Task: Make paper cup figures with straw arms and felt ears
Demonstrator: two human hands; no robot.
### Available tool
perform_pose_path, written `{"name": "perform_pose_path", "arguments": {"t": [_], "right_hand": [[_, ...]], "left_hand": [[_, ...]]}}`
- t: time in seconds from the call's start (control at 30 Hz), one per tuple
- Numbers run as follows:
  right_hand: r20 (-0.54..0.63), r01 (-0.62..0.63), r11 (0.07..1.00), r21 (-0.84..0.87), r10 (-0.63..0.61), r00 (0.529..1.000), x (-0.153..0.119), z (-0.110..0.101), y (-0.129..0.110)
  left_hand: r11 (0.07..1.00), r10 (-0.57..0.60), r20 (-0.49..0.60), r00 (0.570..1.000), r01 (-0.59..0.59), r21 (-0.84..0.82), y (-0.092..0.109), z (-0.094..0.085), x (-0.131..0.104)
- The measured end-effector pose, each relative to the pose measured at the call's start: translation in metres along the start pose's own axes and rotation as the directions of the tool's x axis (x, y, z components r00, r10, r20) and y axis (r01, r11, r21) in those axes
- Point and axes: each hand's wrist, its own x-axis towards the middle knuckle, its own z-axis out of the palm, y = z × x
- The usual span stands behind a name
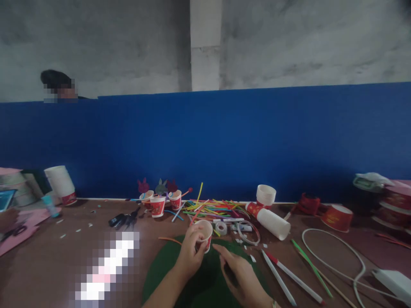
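Observation:
My left hand [192,251] is wrapped round a small paper cup [208,233] with a white inside, held tilted. A thin red-orange stick [195,217] shows at its far rim; I cannot tell whether it is fixed to the cup. Just right of the cup, my right hand [238,269] reaches toward it with fingers extended and apart from it, and no object shows in them. Below both hands lies a dark green round mat [205,286]. An orange stick [169,239] rests at the mat's left edge.
Behind are decorated red-and-white cups [158,207], colourful sticks [208,207], a tape roll [221,228] and a lying cup stack [272,222]. Markers [297,280] and a white cable [340,233] lie right. Black scissors [130,219] lie left. A person [58,81] is beyond the blue partition [244,141].

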Motion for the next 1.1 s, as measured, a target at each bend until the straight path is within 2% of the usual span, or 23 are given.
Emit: {"name": "perform_pose_path", "arguments": {"t": [0.07,0.1,0.13,0.2,0.27,0.33,0.37,0.4,0.43,0.5,0.53,0.6,0.63,0.67,0.73,0.77,0.83,0.9,0.93,0.97,1.03,1.07,1.1], "right_hand": [[0.003,0.13,0.982,-0.138,-0.131,0.991,-0.003,-0.003,0.0],[0.005,0.126,0.983,-0.136,-0.126,0.992,-0.003,-0.004,0.001],[0.0,0.076,0.993,-0.089,-0.077,0.997,-0.002,-0.003,0.0],[0.028,-0.12,0.985,0.125,0.118,0.993,0.001,-0.001,0.0],[0.16,-0.359,0.849,0.388,0.322,0.933,0.006,0.001,-0.001],[0.313,-0.508,0.672,0.54,0.4,0.862,0.009,0.002,-0.002],[0.337,-0.526,0.645,0.555,0.403,0.851,0.009,0.001,-0.002],[0.321,-0.508,0.679,0.53,0.395,0.861,0.008,0.0,-0.003],[0.265,-0.449,0.76,0.47,0.363,0.893,0.007,-0.002,-0.003],[0.114,-0.222,0.936,0.273,0.198,0.974,0.002,-0.005,-0.004],[0.061,-0.097,0.983,0.158,0.088,0.994,-0.001,-0.006,-0.004],[0.033,0.079,0.997,-0.005,-0.079,0.996,-0.005,-0.007,-0.004],[0.031,0.1,0.994,-0.032,-0.099,0.995,-0.005,-0.006,-0.004],[0.028,0.07,0.997,-0.018,-0.069,0.997,-0.005,-0.005,-0.004],[0.048,-0.115,0.982,0.151,0.109,0.993,-0.001,-0.003,-0.002],[0.095,-0.238,0.929,0.284,0.219,0.971,0.002,-0.002,-0.002],[0.271,-0.458,0.73,0.508,0.369,0.889,0.007,-0.003,0.0],[0.403,-0.556,0.589,0.587,0.384,0.831,0.01,-0.005,0.0],[0.403,-0.551,0.604,0.576,0.376,0.834,0.01,-0.006,-0.001],[0.344,-0.499,0.678,0.539,0.363,0.866,0.009,-0.006,-0.001],[0.142,-0.258,0.9,0.352,0.221,0.965,0.004,-0.006,-0.003],[0.058,-0.113,0.973,0.202,0.103,0.993,0.002,-0.006,-0.004],[0.014,0.008,0.999,0.048,-0.008,1.0,-0.001,-0.005,-0.005]], "left_hand": [[1.0,0.016,0.002,1.0,-0.016,0.009,-0.001,0.001,0.0],[1.0,0.02,0.005,1.0,-0.02,0.011,-0.001,0.001,0.0],[1.0,0.021,0.008,1.0,-0.021,0.012,-0.001,0.001,0.0],[1.0,0.025,0.0,1.0,-0.025,0.013,0.001,0.001,0.001],[1.0,0.025,-0.018,1.0,-0.025,0.018,0.002,0.002,0.001],[1.0,0.025,-0.027,0.999,-0.024,0.02,0.002,0.002,0.001],[1.0,0.024,-0.024,0.999,-0.024,0.019,0.002,0.002,0.001],[1.0,0.023,-0.019,1.0,-0.023,0.018,0.001,0.002,0.001],[1.0,0.023,-0.013,1.0,-0.023,0.019,0.001,0.002,0.001],[0.999,0.02,-0.007,1.0,-0.02,0.025,0.0,0.002,0.001],[0.999,0.022,-0.009,1.0,-0.022,0.029,0.001,0.001,0.001],[0.999,0.028,-0.021,0.999,-0.028,0.032,0.001,0.0,0.002],[0.999,0.031,-0.025,0.999,-0.03,0.032,0.002,0.0,0.002],[0.999,0.033,-0.025,0.999,-0.032,0.032,0.003,-0.001,0.002],[0.999,0.033,-0.016,0.999,-0.032,0.033,0.004,-0.001,0.002],[0.999,0.031,-0.014,0.999,-0.03,0.036,0.005,-0.001,0.002],[0.999,0.031,-0.018,0.999,-0.031,0.045,0.005,-0.001,0.002],[0.998,0.038,-0.019,0.999,-0.037,0.043,0.004,0.0,0.001],[0.998,0.042,-0.016,0.999,-0.041,0.04,0.003,0.0,0.001],[0.998,0.045,-0.013,0.999,-0.044,0.038,0.002,0.0,0.001],[0.998,0.044,-0.017,0.999,-0.043,0.039,-0.001,0.0,0.0],[0.998,0.043,-0.02,0.999,-0.042,0.043,-0.002,0.0,0.0],[0.998,0.042,-0.025,0.999,-0.041,0.048,-0.003,0.0,0.0]]}}
